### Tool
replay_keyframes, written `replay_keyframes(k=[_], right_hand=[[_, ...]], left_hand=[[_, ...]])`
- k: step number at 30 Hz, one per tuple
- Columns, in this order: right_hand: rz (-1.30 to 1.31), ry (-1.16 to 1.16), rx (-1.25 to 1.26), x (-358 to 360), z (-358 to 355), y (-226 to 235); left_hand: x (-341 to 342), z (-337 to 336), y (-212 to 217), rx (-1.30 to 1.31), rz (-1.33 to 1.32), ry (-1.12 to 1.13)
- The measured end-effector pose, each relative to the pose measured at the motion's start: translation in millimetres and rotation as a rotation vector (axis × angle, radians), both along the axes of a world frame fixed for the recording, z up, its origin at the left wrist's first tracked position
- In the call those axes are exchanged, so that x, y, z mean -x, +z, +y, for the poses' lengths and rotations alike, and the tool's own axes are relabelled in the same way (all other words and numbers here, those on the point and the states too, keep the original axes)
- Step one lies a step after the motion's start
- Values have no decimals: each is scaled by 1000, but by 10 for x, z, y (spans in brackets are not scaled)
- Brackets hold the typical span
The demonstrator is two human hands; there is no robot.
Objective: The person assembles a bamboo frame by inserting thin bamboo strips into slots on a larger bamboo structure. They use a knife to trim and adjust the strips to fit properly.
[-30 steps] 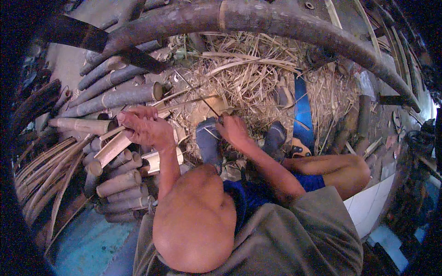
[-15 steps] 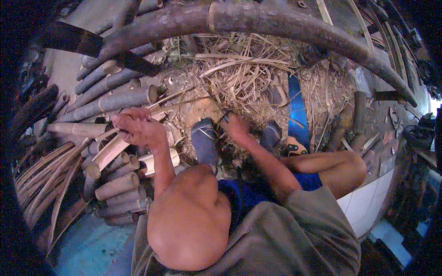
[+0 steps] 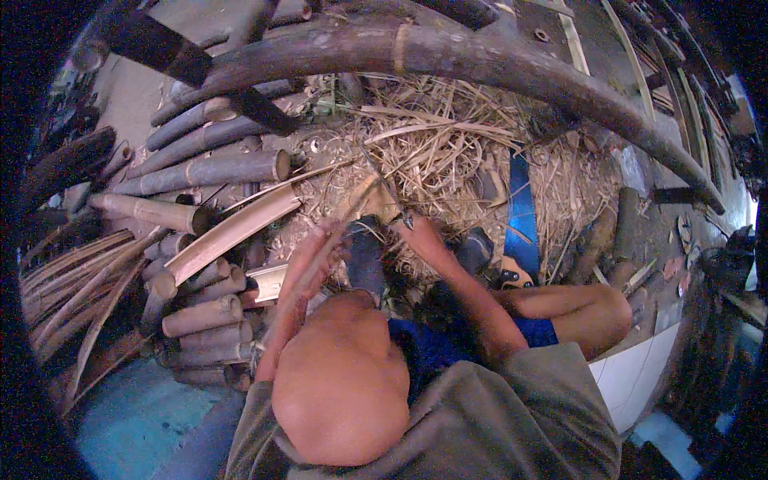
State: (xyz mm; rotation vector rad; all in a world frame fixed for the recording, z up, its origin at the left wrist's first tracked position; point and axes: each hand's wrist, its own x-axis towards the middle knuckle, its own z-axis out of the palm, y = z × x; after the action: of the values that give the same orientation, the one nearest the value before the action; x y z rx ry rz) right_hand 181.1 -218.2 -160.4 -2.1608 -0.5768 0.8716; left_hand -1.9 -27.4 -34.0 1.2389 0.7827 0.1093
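Pale bamboo is what the work centres on: a thin strip [image 3: 364, 196] runs between both hands, just on the near side of the straw heap [image 3: 448, 160]. The left hand [image 3: 314, 258] looks clenched around the strip's lower end, though it is blurred. The right hand [image 3: 420, 236] is closed on a dark-bladed knife [image 3: 392, 188] whose blade points up into the heap, touching the strip. Left of the heap lie stacked bamboo poles [image 3: 208, 172] and short cut sections [image 3: 200, 316]. Right of it a blue saw [image 3: 522, 216] rests on the litter. A thick curved trunk [image 3: 480, 64] arches beyond the heap.
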Motion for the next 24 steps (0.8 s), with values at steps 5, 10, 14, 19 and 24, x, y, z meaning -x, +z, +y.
replay_keyframes(k=[5, 10, 14, 19, 24], right_hand=[[-122, 53, 27, 89, 13, 195], [7, 179, 178, 6, 124, 648], [125, 153, 62, 103, 85, 855], [255, 202, -89, 240, 194, 1814], [301, 156, -228, 262, 187, 2478]], left_hand=[[139, -24, 112, 255, 164, 44], [144, 238, 215, -318, 21, 80], [-159, 451, 549, -603, 31, 219], [-473, 553, 784, -688, -245, 367], [-691, 632, 828, -846, -289, 223]])
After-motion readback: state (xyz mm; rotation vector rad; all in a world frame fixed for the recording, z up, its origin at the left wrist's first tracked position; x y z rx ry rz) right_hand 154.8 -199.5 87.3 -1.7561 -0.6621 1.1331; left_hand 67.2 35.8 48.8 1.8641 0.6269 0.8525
